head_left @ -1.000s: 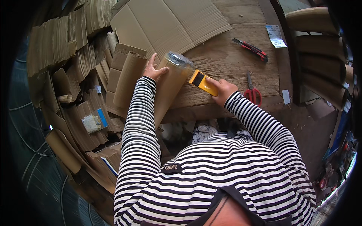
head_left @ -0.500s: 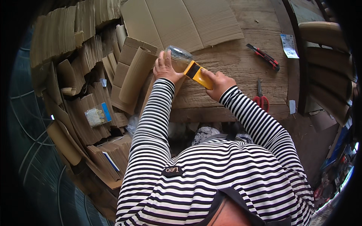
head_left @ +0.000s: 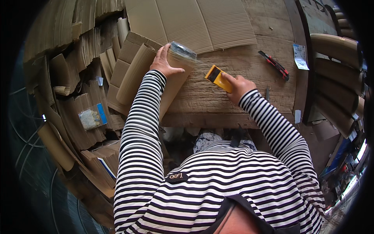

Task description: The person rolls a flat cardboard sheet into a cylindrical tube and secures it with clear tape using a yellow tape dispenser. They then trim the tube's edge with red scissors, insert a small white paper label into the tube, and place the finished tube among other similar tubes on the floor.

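My left hand [head_left: 165,64] grips the upper left part of a brown cardboard package [head_left: 177,84]. Its fingers reach up along the side, and its thumb points right across the cardboard. Clear, shiny plastic [head_left: 182,51] covers the package's far end, just beside the fingertips. In my right hand [head_left: 238,87] is a yellow hand tool [head_left: 219,78] with a dark rectangular face, closed in by the fingers. Its front end points toward the package, with a gap of bare wood between them. The tool's exact kind does not show.
A large flat cardboard sheet [head_left: 202,25] lies at the back of the wooden table [head_left: 198,105]. Toward the right are a red-and-black box cutter [head_left: 274,65], scissors [head_left: 267,93] mostly hidden by my arm, and a paper label [head_left: 300,56]. Stacked cardboard [head_left: 87,117] fills the left.
My right hand has drawn the yellow tool to the right, away from the clear plastic end. My left hand stays at the package, shifted slightly up and left. My right arm now hides the scissors' red handles.
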Demonstrator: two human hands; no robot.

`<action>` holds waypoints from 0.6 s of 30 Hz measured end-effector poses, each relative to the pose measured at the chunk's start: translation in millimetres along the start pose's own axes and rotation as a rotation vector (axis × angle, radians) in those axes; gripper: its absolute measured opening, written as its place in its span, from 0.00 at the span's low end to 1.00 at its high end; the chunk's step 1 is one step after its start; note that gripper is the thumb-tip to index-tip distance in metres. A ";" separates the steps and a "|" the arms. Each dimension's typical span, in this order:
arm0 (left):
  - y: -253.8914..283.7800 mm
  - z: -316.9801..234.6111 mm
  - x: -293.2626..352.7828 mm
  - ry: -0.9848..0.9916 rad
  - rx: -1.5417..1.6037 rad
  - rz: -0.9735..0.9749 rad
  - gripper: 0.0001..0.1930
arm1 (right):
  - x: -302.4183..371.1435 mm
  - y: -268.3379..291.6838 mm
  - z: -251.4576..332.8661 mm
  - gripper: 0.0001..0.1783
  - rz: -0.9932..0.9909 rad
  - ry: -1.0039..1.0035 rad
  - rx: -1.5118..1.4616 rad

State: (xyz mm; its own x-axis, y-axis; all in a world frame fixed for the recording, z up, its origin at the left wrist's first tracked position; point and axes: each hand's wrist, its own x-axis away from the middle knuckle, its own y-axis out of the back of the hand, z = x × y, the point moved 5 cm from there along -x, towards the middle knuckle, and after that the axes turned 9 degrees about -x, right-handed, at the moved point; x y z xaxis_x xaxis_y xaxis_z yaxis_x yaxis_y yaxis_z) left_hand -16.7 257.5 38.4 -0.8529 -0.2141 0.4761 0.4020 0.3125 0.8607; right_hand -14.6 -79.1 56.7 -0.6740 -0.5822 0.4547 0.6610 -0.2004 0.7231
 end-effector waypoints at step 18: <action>-102.1 -66.3 13.1 -0.367 1.071 0.750 0.61 | 115.1 10.2 -14.9 0.38 -0.137 -0.057 -0.330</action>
State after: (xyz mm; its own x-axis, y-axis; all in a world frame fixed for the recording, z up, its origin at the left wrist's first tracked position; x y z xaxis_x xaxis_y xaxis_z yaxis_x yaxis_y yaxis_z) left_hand -46.8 161.4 -31.3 -0.6514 0.5284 0.5444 0.4943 0.8400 -0.2238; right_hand -80.5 -159.9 108.6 -0.7748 -0.4896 0.4001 0.6279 -0.5223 0.5770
